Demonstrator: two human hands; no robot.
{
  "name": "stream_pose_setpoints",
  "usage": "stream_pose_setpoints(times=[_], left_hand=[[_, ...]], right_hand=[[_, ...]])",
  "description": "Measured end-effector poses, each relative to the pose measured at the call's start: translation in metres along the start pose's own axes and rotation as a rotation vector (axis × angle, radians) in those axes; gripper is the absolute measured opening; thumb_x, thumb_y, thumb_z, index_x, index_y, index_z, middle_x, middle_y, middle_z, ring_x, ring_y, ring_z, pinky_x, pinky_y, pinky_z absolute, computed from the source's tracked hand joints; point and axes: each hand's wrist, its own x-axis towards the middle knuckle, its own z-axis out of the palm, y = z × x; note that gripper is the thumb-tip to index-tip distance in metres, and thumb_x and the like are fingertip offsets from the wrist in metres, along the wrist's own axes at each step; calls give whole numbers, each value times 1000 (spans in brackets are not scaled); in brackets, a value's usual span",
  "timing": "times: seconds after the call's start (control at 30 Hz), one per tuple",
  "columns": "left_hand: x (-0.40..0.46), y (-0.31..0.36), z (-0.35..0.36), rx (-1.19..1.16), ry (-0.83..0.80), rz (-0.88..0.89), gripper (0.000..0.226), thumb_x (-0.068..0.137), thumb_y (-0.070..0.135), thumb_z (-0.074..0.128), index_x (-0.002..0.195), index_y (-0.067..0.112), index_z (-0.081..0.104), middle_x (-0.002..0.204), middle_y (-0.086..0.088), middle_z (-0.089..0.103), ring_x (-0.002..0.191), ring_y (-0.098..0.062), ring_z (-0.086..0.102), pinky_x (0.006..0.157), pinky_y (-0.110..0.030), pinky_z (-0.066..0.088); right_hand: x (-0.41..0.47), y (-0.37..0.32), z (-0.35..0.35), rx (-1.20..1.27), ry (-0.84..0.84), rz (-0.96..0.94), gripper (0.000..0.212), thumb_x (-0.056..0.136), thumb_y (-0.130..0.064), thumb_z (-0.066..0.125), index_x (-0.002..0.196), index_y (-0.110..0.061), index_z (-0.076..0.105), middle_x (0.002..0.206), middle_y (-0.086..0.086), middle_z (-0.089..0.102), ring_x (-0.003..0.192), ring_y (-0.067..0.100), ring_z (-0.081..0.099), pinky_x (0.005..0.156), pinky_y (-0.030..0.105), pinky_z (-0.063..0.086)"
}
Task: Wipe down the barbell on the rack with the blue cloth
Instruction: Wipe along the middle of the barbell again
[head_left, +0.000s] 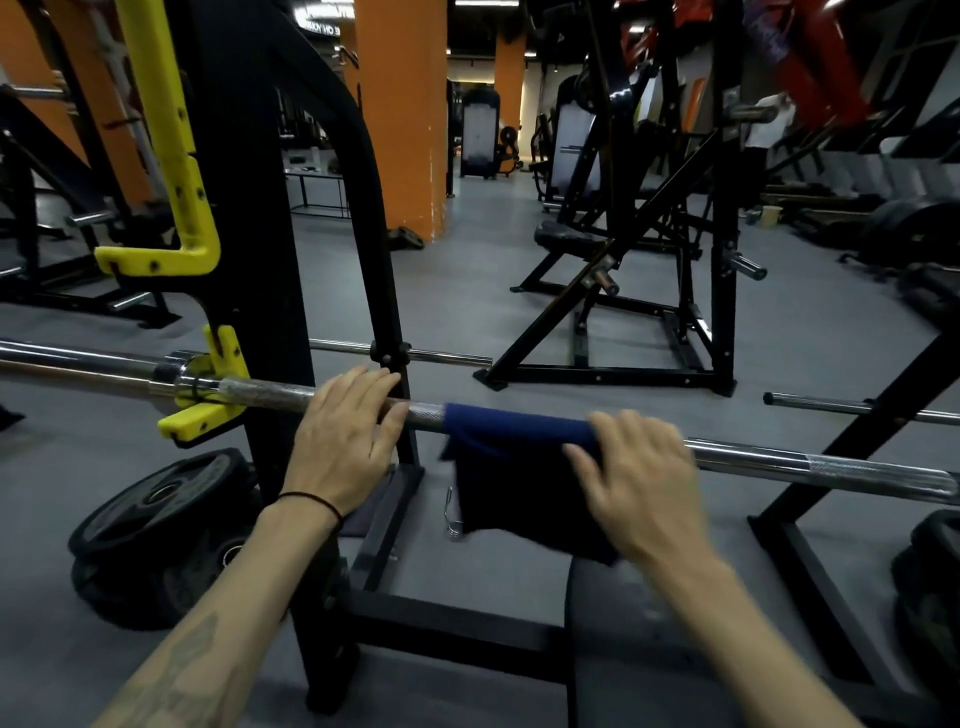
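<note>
My left hand (345, 441) lay flat-fingered, steadying the long chrome steel barbell (779, 457) in its yellow rack hooks (205, 410); my right hand (636, 478), blurred, pressed the draped dark-blue cloth (511, 467). I judged firm wrapping and long even strokes best.

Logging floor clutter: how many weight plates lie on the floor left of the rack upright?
2 visible: a top plate leaning on a lower plate beneath it, beside the rack upright. More may be hidden underneath.
</note>
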Motion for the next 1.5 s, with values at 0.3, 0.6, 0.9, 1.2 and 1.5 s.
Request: stream_pose_setpoints(times=[0.3,0.6,0.9,1.2,1.5], left_hand=[[31,1,7,285,82,84,59,103,32,27,54,11,53,47,-7,48,41,-27,41,49,-32,31],[56,-2,-5,412,-311,43,65,94,43,7,99,16,66,95,-11,70,89,-36,65,61,-36,29],[11,11,0,84,41,-16,33,104,32,30,80,25,51,73,9,44,73,-18,44,79,-36,36],[18,17,8,251,95,-51,40,103,32,26,80,18,55,76,1,49,74,-23,47,84,-40,38],[8,4,-4,116,64,48,33,105,32,30,91,19,57,79,5,46,78,-21,46,86,-39,40]], right_hand=[[19,-67,19,-57,84,89,37,102,-41,39,83,-15,58,82,10,56,76,33,50,75,46,35],[47,-120,37,48,0,-94,40,101,-47,41,86,-18,64,79,4,61,71,30,54,66,41,37],[-19,39,-25,-107,-14,95,48,101,-45,39,116,-8,66,97,11,61,93,38,54,88,52,43],[48,-111,28,-32,-33,-43,41,102,-39,32,83,-22,64,81,4,62,72,31,53,66,39,25],[31,-57,17,-5,-86,-95,42,100,-54,44,86,-19,62,77,7,58,70,33,54,64,41,36]])
